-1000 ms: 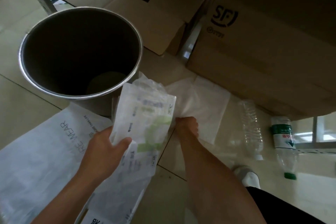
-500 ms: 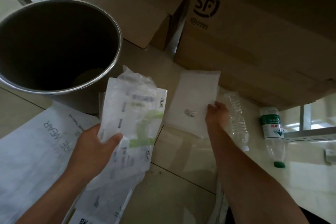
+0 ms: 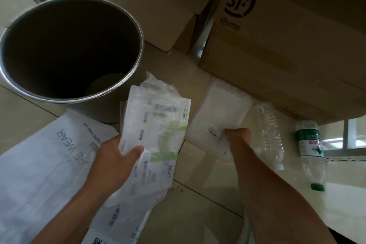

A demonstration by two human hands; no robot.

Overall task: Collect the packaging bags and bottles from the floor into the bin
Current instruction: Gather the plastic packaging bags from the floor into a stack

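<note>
The metal bin (image 3: 71, 49) stands open on the floor, far left. The left hand (image 3: 116, 156) grips a sheaf of packaging bags (image 3: 154, 130) just beside its rim. The right hand (image 3: 237, 136) pinches the near edge of a flat white bag (image 3: 221, 109) lying on the tiles, against the cardboard box (image 3: 287, 45). Two bottles (image 3: 270, 132) lie right of it.

Left hand (image 3: 111, 156) gripping bundle of packaging bags (image 3: 156, 125) beside bin (image 3: 136, 31), right hand (image 3: 238, 134) on flat white bag (image 3: 221, 107)
</note>
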